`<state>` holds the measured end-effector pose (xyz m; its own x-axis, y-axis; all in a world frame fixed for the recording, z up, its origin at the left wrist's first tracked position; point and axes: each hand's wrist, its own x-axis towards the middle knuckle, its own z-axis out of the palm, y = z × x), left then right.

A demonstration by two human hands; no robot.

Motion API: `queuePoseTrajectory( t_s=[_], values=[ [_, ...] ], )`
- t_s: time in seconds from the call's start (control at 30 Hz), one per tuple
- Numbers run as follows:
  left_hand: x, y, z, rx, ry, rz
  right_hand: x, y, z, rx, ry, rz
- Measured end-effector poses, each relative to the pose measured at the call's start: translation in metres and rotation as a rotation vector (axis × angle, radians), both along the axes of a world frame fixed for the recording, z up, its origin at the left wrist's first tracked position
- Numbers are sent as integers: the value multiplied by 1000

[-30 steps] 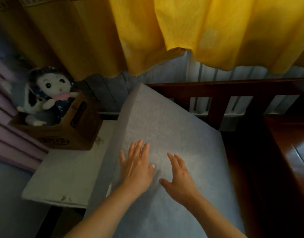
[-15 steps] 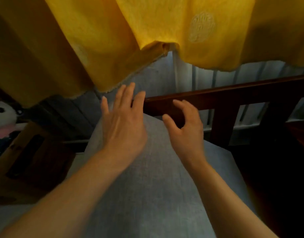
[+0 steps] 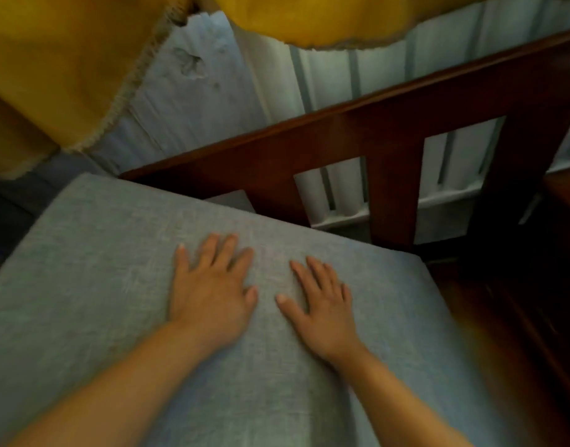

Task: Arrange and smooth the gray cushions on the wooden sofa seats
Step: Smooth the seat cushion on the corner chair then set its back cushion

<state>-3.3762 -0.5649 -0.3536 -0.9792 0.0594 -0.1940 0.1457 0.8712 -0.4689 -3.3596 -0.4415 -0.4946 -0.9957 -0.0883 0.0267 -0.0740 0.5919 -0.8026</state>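
Two hands: the left hand (image 3: 212,295) and the right hand (image 3: 322,308) both lie flat, fingers spread and straight, palms down on the cushion, gripping nothing.
Cushion place: the gray cushion (image 3: 93,262) lies on the seat, its far edge near the wooden backrest (image 3: 335,140), with a gap showing at the far corner.
Handling: likely soft yet slab-like, a woven cover over thick filling; probably light, bulky, not fragile.
Hold: to shift it, grasp the edges or corners; to smooth it, sweep flat palms outward.
Grip: the coarse weave should not slip under the palms.
Backdrop: a yellow curtain (image 3: 51,66) hangs above.
Writing: none readable here.
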Motion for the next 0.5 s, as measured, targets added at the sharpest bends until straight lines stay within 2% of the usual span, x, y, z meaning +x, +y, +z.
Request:
queuePoseTrajectory(
  t_s=[0.07,0.17,0.2,0.23,0.3,0.33,0.4,0.43,0.5],
  values=[
    [-14,29,1,99,37,-26,-21,39,5,-140,21,-188],
    [-23,73,-16,282,241,-182,-33,91,4,-364,243,-581],
    [-15,80,-34,262,202,-196,-26,92,-9,-284,267,-568],
    [-4,80,-56,184,110,-193,-15,83,-29,-145,225,-439],
    [7,74,-87,6,-56,-134,4,68,-74,71,24,-133],
    [2,80,-94,1,-80,-100,1,78,-87,69,-70,-102],
    [-4,111,-94,66,-91,-71,-7,113,-81,-15,-144,-191],
    [-5,134,-93,128,-66,-105,-10,135,-69,-68,-108,-288],
    [7,176,-98,289,24,-226,3,174,-60,-180,85,-544]
  ],
)
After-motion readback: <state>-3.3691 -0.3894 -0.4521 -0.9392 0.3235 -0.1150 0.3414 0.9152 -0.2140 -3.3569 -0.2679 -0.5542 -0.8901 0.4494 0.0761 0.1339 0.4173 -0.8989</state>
